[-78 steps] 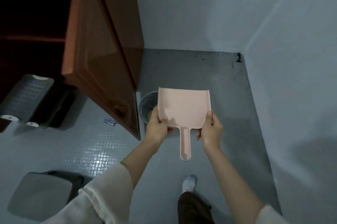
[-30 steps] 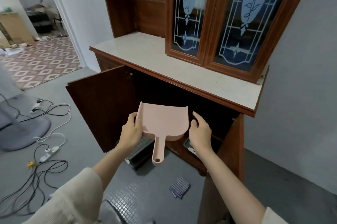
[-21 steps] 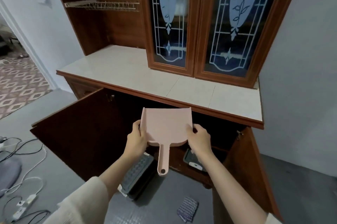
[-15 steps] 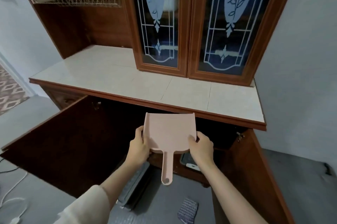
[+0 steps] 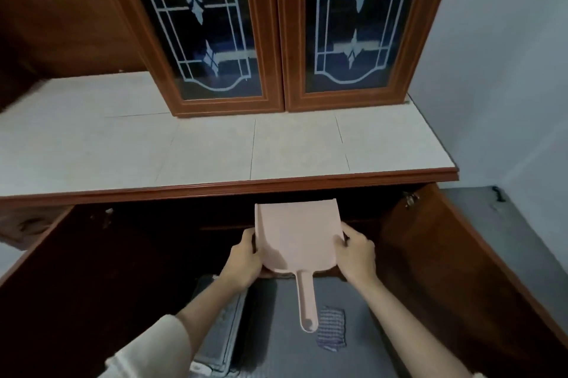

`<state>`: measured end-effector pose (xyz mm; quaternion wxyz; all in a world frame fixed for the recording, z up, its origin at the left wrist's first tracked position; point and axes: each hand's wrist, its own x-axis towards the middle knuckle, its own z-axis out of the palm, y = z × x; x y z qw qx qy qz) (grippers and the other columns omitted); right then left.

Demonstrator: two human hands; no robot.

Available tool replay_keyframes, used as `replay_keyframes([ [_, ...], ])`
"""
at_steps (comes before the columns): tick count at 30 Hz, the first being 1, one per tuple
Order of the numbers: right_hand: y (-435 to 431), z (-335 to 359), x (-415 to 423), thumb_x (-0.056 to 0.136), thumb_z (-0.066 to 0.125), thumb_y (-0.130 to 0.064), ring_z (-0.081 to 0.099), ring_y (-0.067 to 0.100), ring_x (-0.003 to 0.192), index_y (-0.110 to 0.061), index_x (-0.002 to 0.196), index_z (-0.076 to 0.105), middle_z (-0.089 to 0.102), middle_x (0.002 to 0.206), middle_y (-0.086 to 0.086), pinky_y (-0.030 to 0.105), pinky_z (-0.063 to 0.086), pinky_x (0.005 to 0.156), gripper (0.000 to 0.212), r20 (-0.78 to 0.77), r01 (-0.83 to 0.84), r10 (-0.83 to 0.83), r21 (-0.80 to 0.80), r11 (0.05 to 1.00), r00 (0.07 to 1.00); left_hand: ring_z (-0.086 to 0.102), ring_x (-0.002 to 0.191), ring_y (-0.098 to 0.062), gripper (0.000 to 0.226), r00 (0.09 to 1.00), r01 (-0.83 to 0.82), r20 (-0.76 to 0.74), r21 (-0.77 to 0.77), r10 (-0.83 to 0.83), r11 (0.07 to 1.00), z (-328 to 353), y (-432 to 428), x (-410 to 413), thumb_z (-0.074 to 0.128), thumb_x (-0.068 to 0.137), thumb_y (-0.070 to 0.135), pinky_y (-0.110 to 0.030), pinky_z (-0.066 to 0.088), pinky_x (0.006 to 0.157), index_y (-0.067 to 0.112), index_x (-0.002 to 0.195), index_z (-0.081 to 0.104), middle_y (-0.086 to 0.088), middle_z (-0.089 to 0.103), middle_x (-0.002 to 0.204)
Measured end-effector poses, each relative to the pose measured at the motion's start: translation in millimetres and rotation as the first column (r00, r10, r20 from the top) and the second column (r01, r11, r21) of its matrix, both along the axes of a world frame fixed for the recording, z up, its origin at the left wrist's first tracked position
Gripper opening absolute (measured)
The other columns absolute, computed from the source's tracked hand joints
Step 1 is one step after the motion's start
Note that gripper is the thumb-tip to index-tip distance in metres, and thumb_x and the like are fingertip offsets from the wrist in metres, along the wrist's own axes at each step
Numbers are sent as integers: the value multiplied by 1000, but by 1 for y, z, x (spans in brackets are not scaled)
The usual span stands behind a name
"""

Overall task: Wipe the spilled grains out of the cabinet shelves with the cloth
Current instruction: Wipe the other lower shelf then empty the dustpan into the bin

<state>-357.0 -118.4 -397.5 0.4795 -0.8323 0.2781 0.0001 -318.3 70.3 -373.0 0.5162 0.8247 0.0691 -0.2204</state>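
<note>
I hold a pink plastic dustpan (image 5: 299,236) with both hands in front of the open lower cabinet (image 5: 215,214). My left hand (image 5: 244,257) grips its left edge and my right hand (image 5: 358,251) grips its right edge. The dustpan's handle points down toward me. A checked blue cloth (image 5: 331,328) lies on the grey floor below the handle. The cabinet's inside is dark, so the shelves and any grains are hidden.
Both lower doors stand open: the left door (image 5: 92,270) and the right door (image 5: 455,270). A white tiled counter (image 5: 215,144) juts out above the opening, with two glass doors (image 5: 276,24) over it. A grey tray-like object (image 5: 221,337) lies on the floor at left.
I turned from the floor and bin toward the cabinet. The view has come closer and tilted down, and the dustpan has moved up to the lower cabinet's opening, still held in both hands.
</note>
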Motion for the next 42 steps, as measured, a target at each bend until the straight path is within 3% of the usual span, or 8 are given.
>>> replay_keyframes([
  [7,24,-88,29,92,50,-6,62,34,83,-12,120,64,70,99,19,30,42,71,31,-34,80,-82,-45,996,996,62,73,-19,37,980,195,-67,138,-187,971,-96,25,51,45,93,1,-29,59,60,4,129,36,-11,56,106],
  [14,18,-251,43,94,48,-6,61,33,99,-14,126,59,67,109,18,25,39,71,35,-99,65,-73,-84,994,992,62,92,-38,31,982,186,-73,154,-177,970,-268,15,73,52,89,-1,-48,57,72,5,117,41,-17,57,110],
  [20,9,-446,41,92,50,-4,59,34,105,-13,133,53,65,117,16,28,41,80,42,-129,1,-18,-128,992,991,55,97,-25,36,975,185,-140,108,-169,977,-463,-1,67,51,90,-3,-26,53,62,1,123,38,-9,52,114],
  [23,5,-539,37,93,48,-5,54,32,116,-12,136,49,61,126,14,31,39,96,43,-167,-35,10,-145,989,986,60,95,-33,42,972,187,-164,115,-167,976,-557,-4,64,51,89,-3,-37,56,71,0,128,36,-18,54,121],
  [26,6,-600,31,93,49,-5,56,34,114,-9,133,51,61,124,15,34,42,97,41,-162,-24,2,-134,991,987,61,96,-35,45,967,224,-161,153,-200,963,-616,-3,60,47,90,-3,-33,54,69,1,133,33,-21,52,124],
  [29,8,-635,25,93,51,-6,58,33,110,-10,131,54,64,120,15,34,45,93,38,-144,-5,-12,-121,993,990,60,96,-32,45,959,265,-148,171,-241,949,-652,-2,61,46,90,-3,-30,53,68,2,134,33,-20,51,124],
  [34,16,-644,14,95,49,-5,58,28,111,-12,131,54,63,123,12,16,38,81,37,-128,34,-42,-64,997,991,61,91,-32,42,947,319,-118,237,-298,918,-658,3,64,47,88,-3,-28,54,63,2,129,35,-22,52,123],
  [42,26,-649,17,95,49,-6,59,28,111,-9,131,53,62,124,12,25,43,89,37,-141,39,-50,-80,996,989,60,90,-30,47,941,330,-149,223,-303,917,-670,12,63,45,90,-2,-28,56,59,1,135,30,-21,50,126],
])
